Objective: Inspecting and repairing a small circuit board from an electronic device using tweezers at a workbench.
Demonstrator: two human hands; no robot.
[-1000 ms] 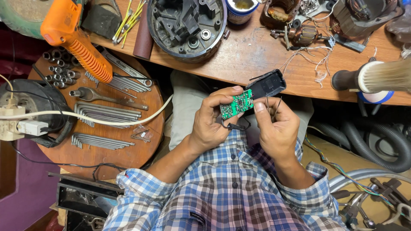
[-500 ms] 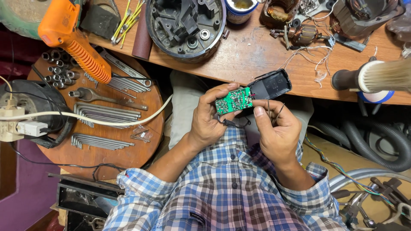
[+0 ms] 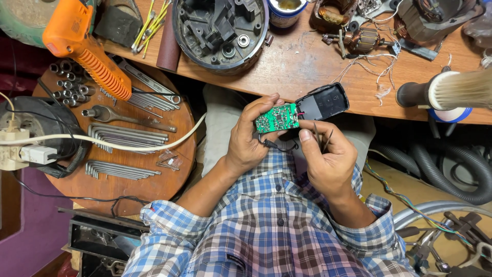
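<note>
While we pinch green circuit board [image 3: 277,118] in left hand [image 3: 249,139] fingers above lap, right hand [image 3: 328,161] fingers clamp thin probes [image 3: 322,139]; black case [image 3: 323,102] dangles, wire strain risk.

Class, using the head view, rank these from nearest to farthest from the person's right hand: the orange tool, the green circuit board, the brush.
1. green circuit board: just left of the right hand, at its thumb.
2. brush: on the bench, to the right.
3. orange tool: far upper left.
</note>
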